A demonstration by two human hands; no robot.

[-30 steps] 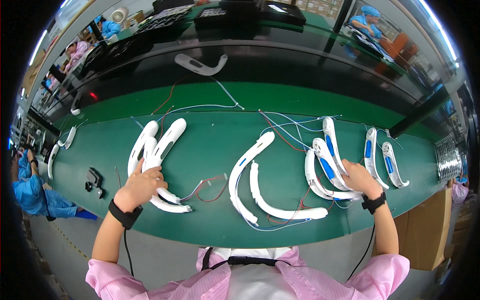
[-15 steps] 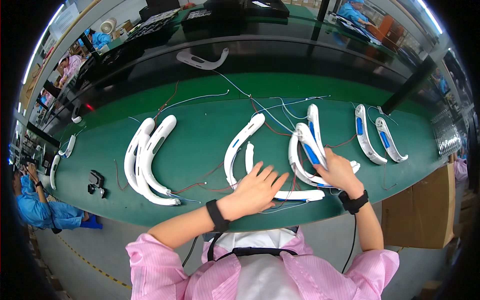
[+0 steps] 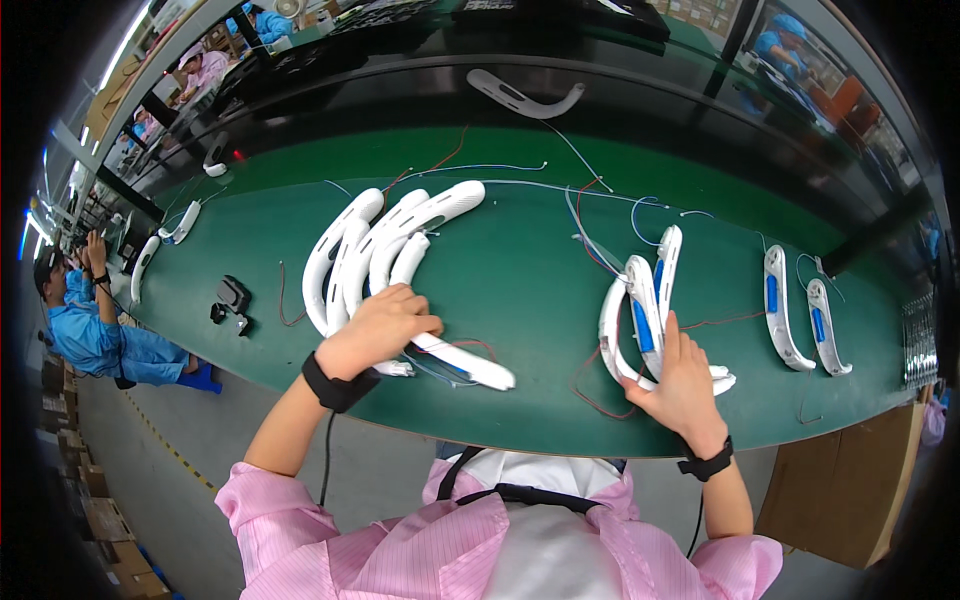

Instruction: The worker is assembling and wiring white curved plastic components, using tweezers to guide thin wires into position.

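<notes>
My left hand (image 3: 385,325) is closed round the lower part of a curved white shell (image 3: 430,215) at the front of a fanned pile on the left. A bent white arm (image 3: 470,365) with a blue strip sticks out from under its fingers. My right hand (image 3: 682,390) straddles a curved white shell (image 3: 645,305) with a blue strip inside, thumb on its left, fingers along its right. Another shell (image 3: 668,265) stands close behind it, and a third white curve (image 3: 612,335) lies to the left. My right palm hides their lower ends.
Two white shells with blue strips (image 3: 775,305) lie at the right on the green table (image 3: 540,300). Thin red and blue wires trail between the parts. A small black device (image 3: 232,297) sits at the left. A grey-white curved piece (image 3: 525,95) is at the back. Co-workers sit beyond.
My left hand has moved left, and the middle shells now lie against the left pile. My right hand has lowered, with its fingers straighter along the shell. The whole view has shifted.
</notes>
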